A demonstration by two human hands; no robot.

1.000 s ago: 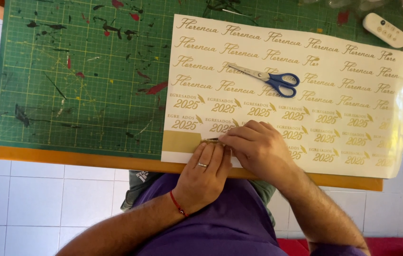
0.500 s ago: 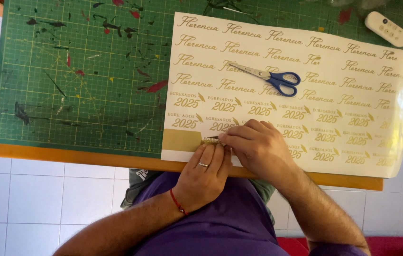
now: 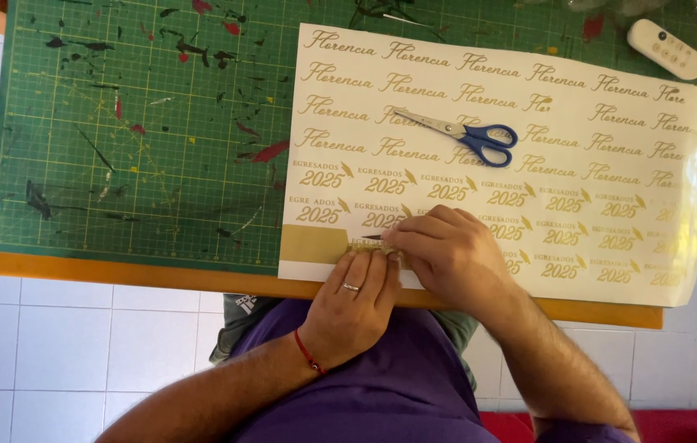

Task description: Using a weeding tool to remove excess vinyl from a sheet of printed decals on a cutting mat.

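Nothing much has shifted since a moment ago: left hand point(image 3: 354, 305) presses fingers flat on the gold-lettered vinyl sheet point(image 3: 578, 176) to steady it, right hand point(image 3: 447, 254) closed around a thin weeding tool point(image 3: 371, 237), blue-handled scissors point(image 3: 463, 135) beyond.

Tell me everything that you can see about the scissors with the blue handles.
The scissors with blue plastic handles and silver metal blades lie flat and shut on the white sheet printed with gold lettering, in its upper middle part. The blades point to the upper left and the two blue loops sit at the lower right. Only the sheet touches them. Both hands, the left hand and the right hand, work lower down at the near edge of the sheet, apart from the scissors.
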